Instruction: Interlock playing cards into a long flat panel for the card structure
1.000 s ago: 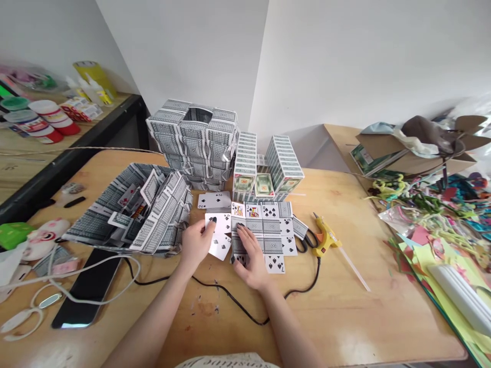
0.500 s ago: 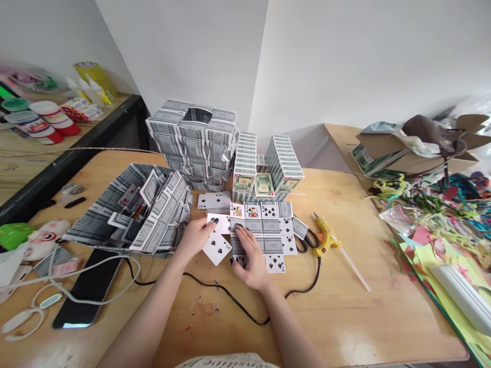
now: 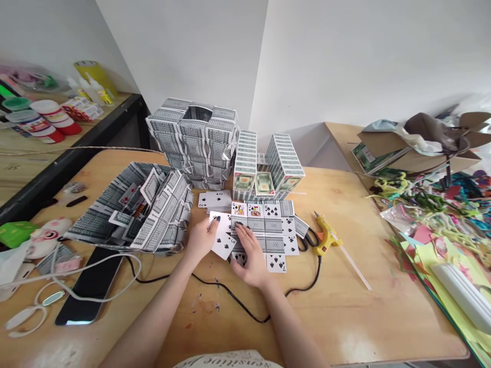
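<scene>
My left hand (image 3: 201, 239) pinches a white playing card (image 3: 222, 221) at the left edge of a flat panel of joined cards (image 3: 255, 225). A three of spades (image 3: 224, 248) lies tilted just below that card, its upper part overlapping it. My right hand (image 3: 250, 251) rests on the panel with its fingers spread, covering part of its lower left. The panel shows grey patterned backs in the middle and card faces along its top, right and bottom edges. More loose cards, a two of spades (image 3: 215, 199) on top, lie behind my left hand.
A box woven from cards (image 3: 195, 148) stands at the back, with an open card-covered basket (image 3: 164, 220) on the left. Stacked card packs (image 3: 245, 158) stand behind the panel. A yellow glue gun (image 3: 326, 236), its black cord and scissors (image 3: 311, 237) lie right. A phone (image 3: 86, 291) lies left.
The tilted three of spades has shifted up and to the right, closer to the panel. My left hand has moved slightly right with the card. My right hand stays on the panel.
</scene>
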Demonstrator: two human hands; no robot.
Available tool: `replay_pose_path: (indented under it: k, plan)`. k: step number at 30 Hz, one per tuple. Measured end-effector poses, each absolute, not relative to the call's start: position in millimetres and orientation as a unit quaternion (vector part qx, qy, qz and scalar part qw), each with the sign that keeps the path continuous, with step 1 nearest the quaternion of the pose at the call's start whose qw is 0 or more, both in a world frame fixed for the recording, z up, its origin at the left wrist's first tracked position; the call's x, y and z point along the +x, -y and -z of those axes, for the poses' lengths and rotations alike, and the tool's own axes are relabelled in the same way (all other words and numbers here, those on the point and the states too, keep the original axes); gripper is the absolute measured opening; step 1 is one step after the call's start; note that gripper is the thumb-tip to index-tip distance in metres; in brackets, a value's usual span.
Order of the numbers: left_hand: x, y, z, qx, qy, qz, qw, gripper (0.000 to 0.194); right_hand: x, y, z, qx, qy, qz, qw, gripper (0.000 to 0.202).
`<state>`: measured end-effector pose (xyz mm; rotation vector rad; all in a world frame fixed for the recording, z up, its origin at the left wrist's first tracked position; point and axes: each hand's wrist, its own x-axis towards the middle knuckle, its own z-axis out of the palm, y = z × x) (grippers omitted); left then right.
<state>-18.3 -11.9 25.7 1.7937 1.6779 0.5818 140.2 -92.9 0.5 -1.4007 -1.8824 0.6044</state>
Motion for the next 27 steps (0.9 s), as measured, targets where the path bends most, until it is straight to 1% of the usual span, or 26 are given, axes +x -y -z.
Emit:
replay_pose_path:
  k: [7, 11, 13, 15, 17, 18, 20, 22, 25, 27]
  plan:
    - [-24.6, -5.2, -14.1, 0.660, -0.589, -0.217, 0.412, 0.032, 141.7, 91.9, -3.2, -0.540, 0.719, -0.251, 0.359, 0.078]
    - [-25.4, -8.3, -11.5, 0.653, -0.582, -0.225, 0.431, 0.033, 141.7, 92.3, -3.7, -0.540, 0.714, -0.254, 0.367, 0.076]
    - [-25.5, -8.4, -11.6, 0.659, -0.582, -0.222, 0.421, 0.032, 143.8, 91.6, -5.1, -0.533, 0.713, -0.265, 0.371, 0.071]
    - [-25.8, -8.5, -11.7, 0.670, -0.582, -0.215, 0.407, 0.031, 148.5, 89.1, -6.6, -0.527, 0.710, -0.279, 0.374, 0.062]
    - [-26.4, -8.7, -11.4, 0.680, -0.579, -0.210, 0.398, 0.030, 155.0, 84.4, -6.9, -0.542, 0.706, -0.257, 0.377, 0.053]
    - [-26.7, -8.9, -11.2, 0.685, -0.576, -0.207, 0.396, 0.030, 158.4, 81.2, -6.3, -0.560, 0.705, -0.225, 0.372, 0.050]
    - [-27.1, -9.1, -10.9, 0.692, -0.573, -0.196, 0.392, 0.030, 164.2, 74.2, -3.4, -0.607, 0.705, -0.143, 0.339, 0.047]
    - [-27.4, -9.1, -10.8, 0.693, -0.575, -0.188, 0.391, 0.031, 167.5, 67.6, 1.0, -0.648, 0.702, -0.083, 0.284, 0.048]
    - [-27.6, -9.0, -10.8, 0.689, -0.578, -0.188, 0.395, 0.030, 167.7, 61.5, 7.4, -0.678, 0.701, -0.050, 0.214, 0.050]
    - [-27.9, -8.9, -10.2, 0.688, -0.578, -0.191, 0.394, 0.029, 166.3, 60.1, 9.8, -0.683, 0.705, -0.039, 0.187, 0.050]
